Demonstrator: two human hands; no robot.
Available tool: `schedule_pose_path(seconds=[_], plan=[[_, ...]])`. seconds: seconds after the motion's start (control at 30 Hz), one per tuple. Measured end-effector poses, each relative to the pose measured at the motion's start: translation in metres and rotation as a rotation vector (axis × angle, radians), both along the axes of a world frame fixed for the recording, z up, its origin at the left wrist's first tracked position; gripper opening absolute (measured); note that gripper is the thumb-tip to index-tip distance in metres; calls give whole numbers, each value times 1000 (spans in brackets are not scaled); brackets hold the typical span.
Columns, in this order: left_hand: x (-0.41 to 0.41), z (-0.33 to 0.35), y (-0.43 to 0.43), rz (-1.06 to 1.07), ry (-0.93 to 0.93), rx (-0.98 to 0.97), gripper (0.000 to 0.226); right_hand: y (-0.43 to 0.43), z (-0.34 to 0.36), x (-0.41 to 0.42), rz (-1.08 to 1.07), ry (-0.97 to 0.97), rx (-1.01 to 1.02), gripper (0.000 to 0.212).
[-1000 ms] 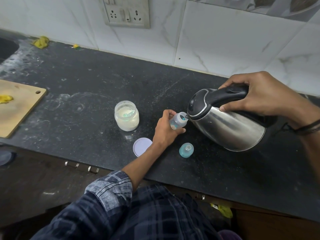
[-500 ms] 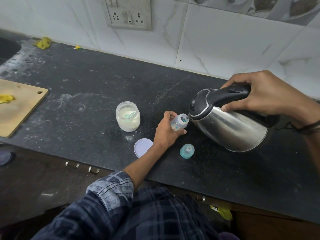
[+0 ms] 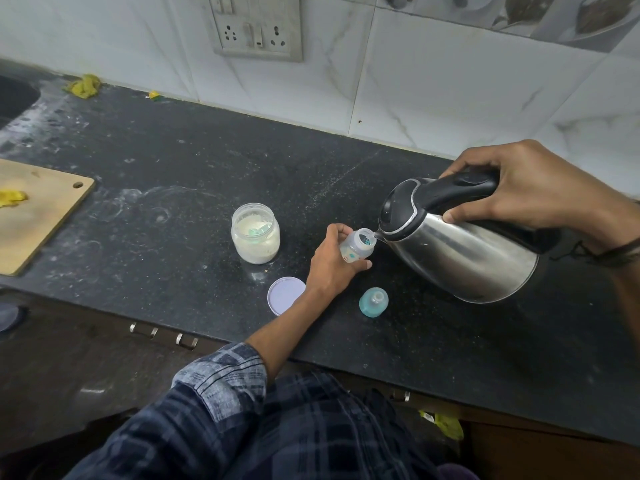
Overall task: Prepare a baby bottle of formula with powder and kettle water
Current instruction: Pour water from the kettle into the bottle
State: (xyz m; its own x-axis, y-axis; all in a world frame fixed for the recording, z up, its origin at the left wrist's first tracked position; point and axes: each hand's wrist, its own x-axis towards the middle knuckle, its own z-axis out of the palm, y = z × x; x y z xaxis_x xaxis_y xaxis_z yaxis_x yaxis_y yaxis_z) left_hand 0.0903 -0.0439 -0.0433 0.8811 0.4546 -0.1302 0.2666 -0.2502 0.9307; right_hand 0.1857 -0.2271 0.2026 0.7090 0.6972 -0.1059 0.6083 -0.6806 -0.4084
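The left hand [image 3: 330, 268] curls its fingers and thumb round a small clear baby bottle [image 3: 356, 247], which stands open-mouthed on the dark worktop [image 3: 173, 161], tilted a little toward the right. The right hand [image 3: 516, 188] grips the black handle of a steel kettle [image 3: 464, 254], fingers wrapped over the top and the thumb underneath. The kettle leans to the left, and its spout meets the rim of the bottle's mouth.

Just left of the bottle stands an open jar of pale powder [image 3: 255, 233] with a greenish scoop lying inside. The jar's round white lid [image 3: 286, 295] lies flat on the worktop near its front edge, beside the left wrist. A teal bottle top [image 3: 373, 302] sits apart on the worktop, in front of the kettle. A wooden board [image 3: 38, 216] lies well off to the left, and a wall socket [image 3: 256, 29] is set in the tiles behind.
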Motion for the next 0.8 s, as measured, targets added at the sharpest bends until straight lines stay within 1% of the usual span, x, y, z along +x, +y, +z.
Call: schedule_pose_path(seconds=[0.8], plan=[[0,-1,4,-8,20,-14,62,4,0,1,21,-11,-23,35]])
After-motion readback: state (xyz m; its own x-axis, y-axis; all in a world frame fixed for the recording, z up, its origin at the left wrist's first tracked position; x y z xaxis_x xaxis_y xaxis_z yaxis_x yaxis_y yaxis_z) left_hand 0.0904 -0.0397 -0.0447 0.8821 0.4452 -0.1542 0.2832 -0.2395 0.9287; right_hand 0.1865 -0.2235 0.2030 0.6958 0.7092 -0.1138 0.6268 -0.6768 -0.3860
